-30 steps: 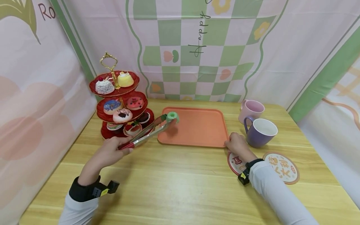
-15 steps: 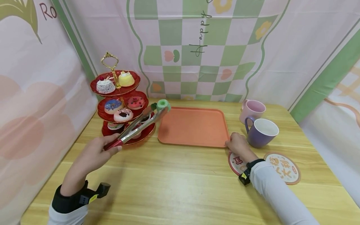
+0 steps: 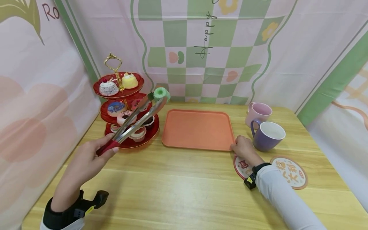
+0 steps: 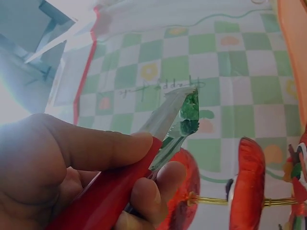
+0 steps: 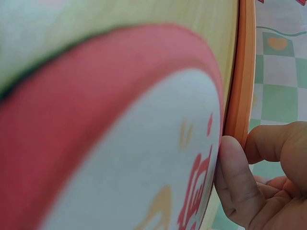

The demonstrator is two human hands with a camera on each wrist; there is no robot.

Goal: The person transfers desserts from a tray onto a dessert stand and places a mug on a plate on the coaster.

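Note:
My left hand (image 3: 84, 161) grips a pair of metal tongs (image 3: 141, 121) by their red handles (image 4: 108, 191). Between the tong tips is a small green ring-shaped doughnut (image 3: 161, 93), held up in the air in front of a three-tier cake stand (image 3: 153, 132). The tongs hide part of the stand's middle and lower tiers. My right hand (image 3: 244, 149) pinches the near right corner of an orange tray (image 3: 198, 131); in the right wrist view, thumb and finger meet at the tray's rim (image 5: 241, 81).
Cakes and doughnuts sit on the red stand's tiers, among them a yellow pudding cake (image 3: 129, 81) and a blue-topped doughnut (image 3: 116, 108). A pink mug (image 3: 257, 113) and a purple mug (image 3: 265, 137) stand right of the tray. Two round coasters (image 3: 290, 172) lie near my right forearm.
The tongs and green doughnut have risen from over the tray's left side, moving up and left to in front of the stand. My left hand drew back left; the right stayed at the tray.

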